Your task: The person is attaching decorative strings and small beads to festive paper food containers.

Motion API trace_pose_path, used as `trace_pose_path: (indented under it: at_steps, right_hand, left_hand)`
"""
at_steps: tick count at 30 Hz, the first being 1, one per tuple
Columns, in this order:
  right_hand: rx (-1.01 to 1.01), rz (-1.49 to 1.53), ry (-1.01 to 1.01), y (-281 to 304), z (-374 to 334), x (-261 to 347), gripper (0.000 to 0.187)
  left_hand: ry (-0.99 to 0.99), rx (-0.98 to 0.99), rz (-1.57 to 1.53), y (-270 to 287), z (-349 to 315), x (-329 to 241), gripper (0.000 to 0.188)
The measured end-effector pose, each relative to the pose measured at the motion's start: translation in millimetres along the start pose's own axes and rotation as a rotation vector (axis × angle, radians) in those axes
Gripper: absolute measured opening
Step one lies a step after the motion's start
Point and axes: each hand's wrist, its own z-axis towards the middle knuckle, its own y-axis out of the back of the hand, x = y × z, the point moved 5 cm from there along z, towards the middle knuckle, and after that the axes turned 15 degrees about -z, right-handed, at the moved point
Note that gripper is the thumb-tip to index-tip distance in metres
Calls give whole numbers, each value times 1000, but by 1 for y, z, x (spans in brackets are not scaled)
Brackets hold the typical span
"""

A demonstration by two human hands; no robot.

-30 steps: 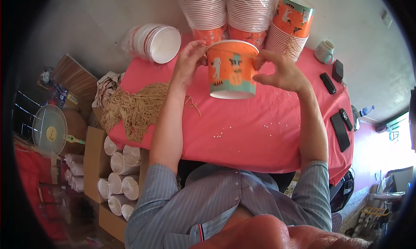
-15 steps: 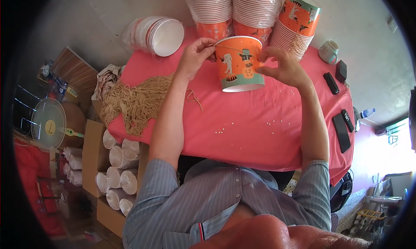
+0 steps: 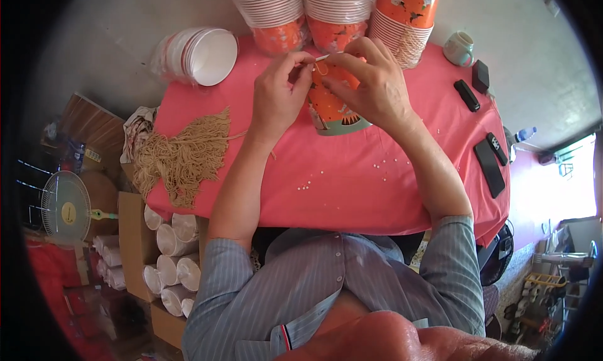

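Observation:
An orange paper bucket (image 3: 323, 106) with printed figures and a green lower band stands tilted on the table. At its upper left rim, my left hand (image 3: 276, 94) is closed, thumb and fingertips pinching a thin tan cord (image 3: 323, 68). A small loop of this cord shows against the bucket's wall, between my hands. My right hand (image 3: 377, 78) curls over the rim, thumb on the printed side and index fingertip by the loop. It hides much of the bucket's right side and opening. Whether its fingertips also touch the cord, I cannot tell.
A heap of tan cords (image 3: 185, 153) lies left on the pink tablecloth (image 3: 295, 204). Stacked buckets (image 3: 402, 43) and wrapped white buckets (image 3: 210, 56) stand behind. A mug (image 3: 459, 49), phone (image 3: 488, 168) and small white beads (image 3: 304, 186) lie around. A carton (image 3: 135, 241) holds wrapped white rolls.
My right hand has moved left across the bucket to the rim beside my left hand. The cord, stretched across the bucket before, now forms a small loop. The bucket has turned, and the view has shifted.

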Motion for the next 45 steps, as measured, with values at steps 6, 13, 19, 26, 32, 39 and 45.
trace_pose_path:
  at_steps: [6, 13, 19, 26, 32, 39, 45]
  right_hand:
    - [-24, 19, -7, -2, -4, 2, 18]
    - [20, 105, -6, 11, 4, 14, 30]
    - [-31, -29, -4, 1, -6, 11, 16]
    - [84, 218, -170, 8, 2, -6, 9]
    - [87, 211, -130, 14, 3, 1, 9]
    - [100, 250, -133, 13, 2, 4, 10]
    - [314, 218, -149, 3, -4, 0, 11]
  left_hand:
    - [-82, 26, 34, -3, -1, -10, 15]
    - [4, -34, -5, -2, -4, -9, 14]
    - [84, -6, -96, -8, -6, -10, 15]
    - [71, 42, -84, -12, -4, -8, 22]
    - [-43, 35, -99, -21, -7, -19, 19]
    - [39, 27, -121, -20, -9, -5, 16]
    - [62, 47, -130, -18, -8, 14, 12]
